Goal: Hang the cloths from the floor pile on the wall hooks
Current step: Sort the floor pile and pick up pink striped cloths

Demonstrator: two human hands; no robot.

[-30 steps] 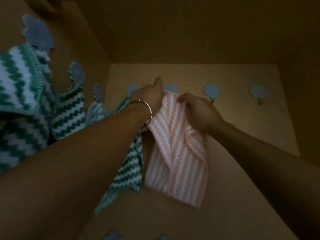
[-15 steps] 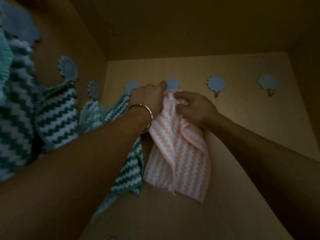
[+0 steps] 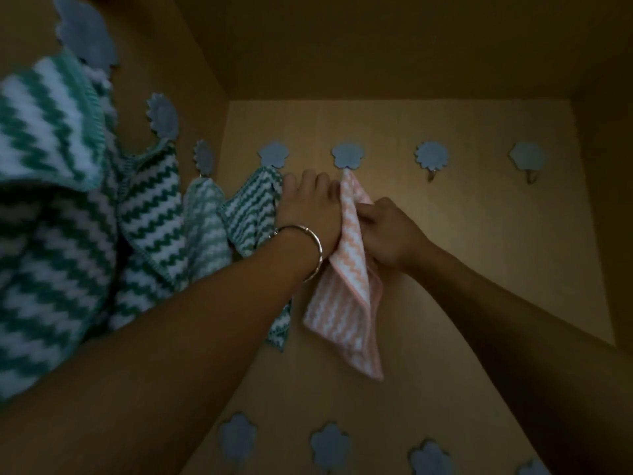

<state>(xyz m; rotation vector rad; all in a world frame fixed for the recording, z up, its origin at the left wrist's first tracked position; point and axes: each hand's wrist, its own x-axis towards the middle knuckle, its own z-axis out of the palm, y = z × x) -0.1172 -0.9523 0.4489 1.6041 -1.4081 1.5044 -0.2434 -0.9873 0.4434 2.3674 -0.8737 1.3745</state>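
Note:
A pink-and-white zigzag cloth hangs by its top corner from a blue flower-shaped hook on the back wall. My left hand, with a metal bangle on the wrist, lies against the cloth's left edge with its fingers curled at the fabric. My right hand grips the cloth's right side just below the hook. To the left, a green-and-white zigzag cloth hangs from the neighbouring hook. The floor pile is out of view.
More green zigzag cloths hang from hooks along the left wall. Two bare hooks sit on the back wall to the right. A lower row of blue hooks runs beneath. The light is dim.
The pink cloth's top corner has gone up onto the hook and the cloth now hangs narrower. Both hands have slid down from its top to its sides.

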